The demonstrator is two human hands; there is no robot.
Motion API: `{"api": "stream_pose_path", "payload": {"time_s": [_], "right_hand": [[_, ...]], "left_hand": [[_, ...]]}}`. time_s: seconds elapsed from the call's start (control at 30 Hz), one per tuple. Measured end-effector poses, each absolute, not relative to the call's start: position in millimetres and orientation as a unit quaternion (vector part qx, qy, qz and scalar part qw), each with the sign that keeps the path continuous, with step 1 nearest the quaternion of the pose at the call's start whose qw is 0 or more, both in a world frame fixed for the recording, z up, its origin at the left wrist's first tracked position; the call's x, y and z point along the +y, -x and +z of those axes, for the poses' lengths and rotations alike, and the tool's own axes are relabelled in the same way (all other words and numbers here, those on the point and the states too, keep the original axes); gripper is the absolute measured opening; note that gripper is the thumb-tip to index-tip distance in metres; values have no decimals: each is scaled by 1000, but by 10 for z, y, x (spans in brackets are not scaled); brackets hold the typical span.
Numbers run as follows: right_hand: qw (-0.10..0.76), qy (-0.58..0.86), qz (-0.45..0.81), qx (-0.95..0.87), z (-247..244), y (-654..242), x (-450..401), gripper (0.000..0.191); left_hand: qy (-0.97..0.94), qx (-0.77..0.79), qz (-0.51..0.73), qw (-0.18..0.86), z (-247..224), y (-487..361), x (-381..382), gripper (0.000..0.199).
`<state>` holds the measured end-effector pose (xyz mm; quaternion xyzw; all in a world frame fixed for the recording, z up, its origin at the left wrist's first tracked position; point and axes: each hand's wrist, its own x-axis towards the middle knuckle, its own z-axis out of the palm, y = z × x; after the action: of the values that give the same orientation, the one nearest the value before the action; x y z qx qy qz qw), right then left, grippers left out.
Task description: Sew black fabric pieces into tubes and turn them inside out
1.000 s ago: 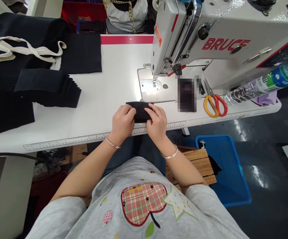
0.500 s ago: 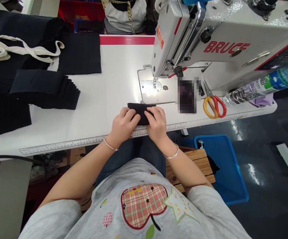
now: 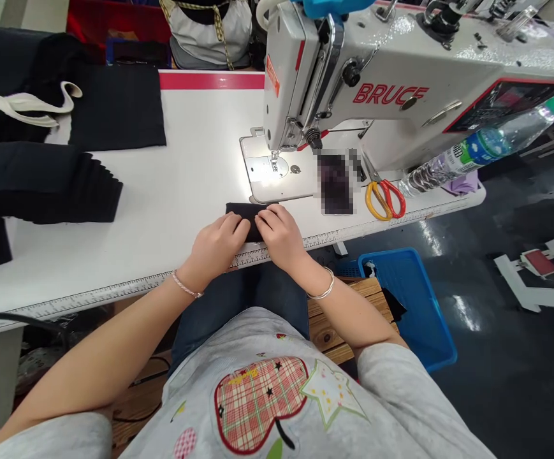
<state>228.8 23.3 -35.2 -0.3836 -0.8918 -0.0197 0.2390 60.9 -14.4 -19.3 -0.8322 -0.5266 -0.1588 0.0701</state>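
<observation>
A folded strip of black fabric (image 3: 242, 215) lies flat on the white sewing table (image 3: 176, 159), just in front of the steel needle plate (image 3: 262, 171) of a white BRUCE industrial sewing machine (image 3: 391, 83), and close to the table's front edge. The person's left hand (image 3: 217, 245) and right hand (image 3: 279, 237) sit side by side on top of it, nearly touching. Both are held flat with the fingers slightly curved and a little spread, pressing down on the cloth rather than pinching it, and they cover most of the strip. A thin beaded bracelet (image 3: 185, 285) circles the left wrist and a slim silver bangle (image 3: 322, 287) the right.

A metal ruler strip (image 3: 114, 293) runs along the table's front edge beneath the wrists. To the left lie a stepped stack of black fabric pieces (image 3: 66, 191), a flat black fabric panel (image 3: 118, 108) and a cream cloth strap (image 3: 23, 102). To the right are yellow-and-red-handled scissors (image 3: 386, 199), a clear plastic water bottle (image 3: 468, 156) and a pixelated, unreadable object (image 3: 335, 182). Below the table, a blue plastic crate (image 3: 413, 299) sits beside a wooden stool (image 3: 348, 306).
</observation>
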Motion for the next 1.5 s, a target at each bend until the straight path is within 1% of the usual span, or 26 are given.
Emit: {"api": "stream_pose_path", "payload": {"time_s": [0.2, 0.33, 0.53, 0.6, 0.73, 0.83, 0.93, 1.0, 1.17, 1.37, 1.5], "right_hand": [[208, 390, -22, -897, -335, -2255, 247, 41], [203, 387, -40, -898, -365, -2267, 247, 38], [210, 381, -42, -899, -393, -2286, 240, 35], [216, 378, -39, -900, -407, -2300, 237, 35], [235, 385, -19, -892, -462, -2357, 199, 34], [247, 455, 10, -855, -497, -2383, 127, 35], [264, 556, 39, -787, -509, -2358, 55, 43], [266, 586, 44, -764, -517, -2333, 33, 47], [265, 551, 29, -791, -548, -2349, 67, 51], [324, 462, -22, -825, -549, -2377, 118, 33], [303, 428, -70, -848, -550, -2354, 135, 32]], "left_hand": [[812, -576, -83, 43, -182, -663, -70, 28], [834, -548, -35, 44, -74, -749, -69, 38], [857, -510, 29, 74, 54, -756, -55, 35], [867, -491, 14, 82, 41, -699, -57, 34], [892, -430, -77, 112, -111, -535, -77, 34], [887, -427, -133, 117, -275, -462, -80, 34], [871, -456, -152, 100, -390, -465, -87, 35], [863, -473, -158, 84, -416, -491, -101, 36], [851, -495, -158, 77, -371, -527, -148, 39], [857, -459, -187, 139, -311, -499, -147, 31], [875, -410, -207, 153, -284, -481, -140, 27]]}}
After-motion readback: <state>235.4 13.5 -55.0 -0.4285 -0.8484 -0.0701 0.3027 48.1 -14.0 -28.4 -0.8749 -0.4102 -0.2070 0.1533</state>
